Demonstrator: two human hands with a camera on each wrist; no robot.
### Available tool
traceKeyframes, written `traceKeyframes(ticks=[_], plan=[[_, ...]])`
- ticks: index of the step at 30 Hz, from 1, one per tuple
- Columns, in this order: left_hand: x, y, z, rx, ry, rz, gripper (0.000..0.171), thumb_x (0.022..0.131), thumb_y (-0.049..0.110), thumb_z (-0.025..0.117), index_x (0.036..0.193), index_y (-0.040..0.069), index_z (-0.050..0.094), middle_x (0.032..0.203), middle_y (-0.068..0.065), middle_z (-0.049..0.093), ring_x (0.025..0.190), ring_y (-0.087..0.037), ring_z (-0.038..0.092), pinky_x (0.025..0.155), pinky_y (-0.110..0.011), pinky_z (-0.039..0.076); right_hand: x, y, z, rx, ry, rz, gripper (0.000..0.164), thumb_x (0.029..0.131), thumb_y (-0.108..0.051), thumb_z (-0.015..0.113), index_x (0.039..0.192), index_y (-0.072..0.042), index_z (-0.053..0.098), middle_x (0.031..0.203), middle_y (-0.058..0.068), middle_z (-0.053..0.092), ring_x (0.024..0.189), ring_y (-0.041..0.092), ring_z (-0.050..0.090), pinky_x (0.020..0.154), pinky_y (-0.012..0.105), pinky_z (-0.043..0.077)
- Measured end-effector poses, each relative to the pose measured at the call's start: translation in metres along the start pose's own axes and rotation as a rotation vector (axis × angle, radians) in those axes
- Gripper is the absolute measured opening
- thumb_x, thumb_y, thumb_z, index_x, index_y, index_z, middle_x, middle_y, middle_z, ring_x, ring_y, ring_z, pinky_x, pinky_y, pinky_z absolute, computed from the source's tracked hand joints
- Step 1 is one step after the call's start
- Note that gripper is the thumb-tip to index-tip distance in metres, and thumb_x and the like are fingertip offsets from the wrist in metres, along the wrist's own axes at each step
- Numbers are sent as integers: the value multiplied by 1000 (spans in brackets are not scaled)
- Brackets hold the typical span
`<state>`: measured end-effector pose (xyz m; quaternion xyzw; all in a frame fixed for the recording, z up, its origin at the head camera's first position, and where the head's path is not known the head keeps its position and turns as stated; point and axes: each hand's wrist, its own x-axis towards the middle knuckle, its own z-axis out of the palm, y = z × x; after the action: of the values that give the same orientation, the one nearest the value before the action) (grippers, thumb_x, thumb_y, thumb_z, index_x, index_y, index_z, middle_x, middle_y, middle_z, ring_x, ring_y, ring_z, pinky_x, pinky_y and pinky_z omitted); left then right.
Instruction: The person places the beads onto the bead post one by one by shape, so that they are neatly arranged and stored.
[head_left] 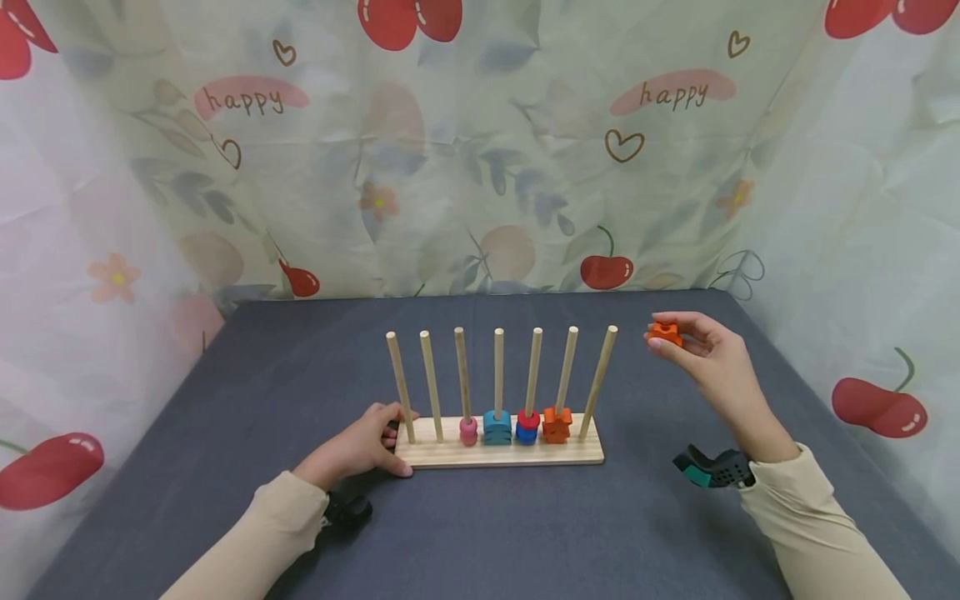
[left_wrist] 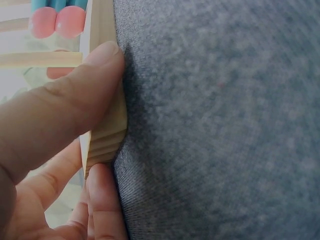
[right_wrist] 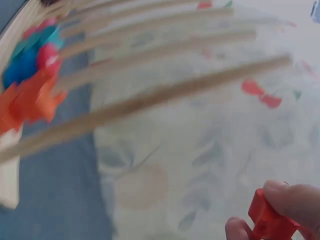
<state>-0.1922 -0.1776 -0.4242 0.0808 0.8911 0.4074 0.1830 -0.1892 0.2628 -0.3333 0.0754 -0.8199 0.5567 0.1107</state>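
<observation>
My left hand (head_left: 366,442) grips the left end of a pale wooden peg board (head_left: 495,456), thumb along its front side and fingers round the end. Out to the right of the board, my right hand (head_left: 720,362) pinches an orange star-shaped bead (head_left: 666,333) between thumb and fingertips, raised to about the height of the peg tops. Along the board's pegs sit pink beads (head_left: 468,431), teal beads (head_left: 497,429), a red bead (head_left: 528,418) over a blue bead (head_left: 527,435), and orange star-shaped beads (head_left: 557,425). The rightmost peg (head_left: 600,379) and the two leftmost pegs are bare.
The board lies on a dark grey cloth-covered table (head_left: 480,525). Patterned curtains (head_left: 450,167) with cherries and lettering hang behind it and on both sides. A dark strapped device (head_left: 712,467) sits at the right wrist, another at the left.
</observation>
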Motion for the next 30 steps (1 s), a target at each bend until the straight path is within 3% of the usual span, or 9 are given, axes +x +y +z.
traceKeyframes(ticks=[4, 7, 13, 19, 27, 30], plan=[[-1, 0, 0, -8, -7, 6, 73, 65, 5, 88, 130, 9, 55, 116, -16, 42, 107, -28, 49, 93, -44, 46, 0, -18, 9, 210, 0, -80, 39, 86, -7, 72, 121, -7, 55, 109, -5, 69, 93, 5, 69, 78, 18, 53], [-1, -1, -1, -8, -15, 20, 73, 66, 4, 88, 131, 7, 54, 116, -17, 41, 107, -29, 49, 93, -45, 46, 1, -30, 15, 280, 18, -130, 36, 84, -1, 72, 114, -6, 53, 104, -7, 71, 92, 6, 69, 77, 18, 53], [-1, -2, -1, -14, -18, 32, 73, 66, 4, 88, 130, 7, 54, 115, -17, 41, 106, -28, 48, 93, -45, 46, 3, -47, 22, 277, 60, -227, 34, 87, -1, 69, 119, -7, 60, 105, -5, 69, 90, 6, 68, 78, 17, 53], [1, -1, 0, -6, -1, 8, 72, 65, 5, 88, 129, 9, 55, 114, -15, 42, 106, -27, 49, 94, -45, 46, 3, -63, 28, 337, 14, -285, 41, 89, 1, 66, 129, -5, 58, 108, 3, 64, 92, 12, 69, 79, 22, 54], [1, -2, 0, -2, -3, 5, 71, 65, 6, 88, 129, 9, 56, 113, -14, 42, 106, -27, 49, 94, -45, 45, 2, -77, 38, 251, 35, -282, 33, 83, 2, 73, 112, -8, 62, 104, -3, 67, 94, 8, 65, 79, 16, 51], [1, -2, 0, -2, -3, 8, 72, 65, 7, 89, 129, 9, 56, 114, -14, 42, 106, -27, 49, 94, -45, 45, 2, -79, 41, 211, 15, -289, 34, 83, 1, 73, 114, -7, 65, 102, -4, 68, 91, 8, 66, 79, 17, 52]])
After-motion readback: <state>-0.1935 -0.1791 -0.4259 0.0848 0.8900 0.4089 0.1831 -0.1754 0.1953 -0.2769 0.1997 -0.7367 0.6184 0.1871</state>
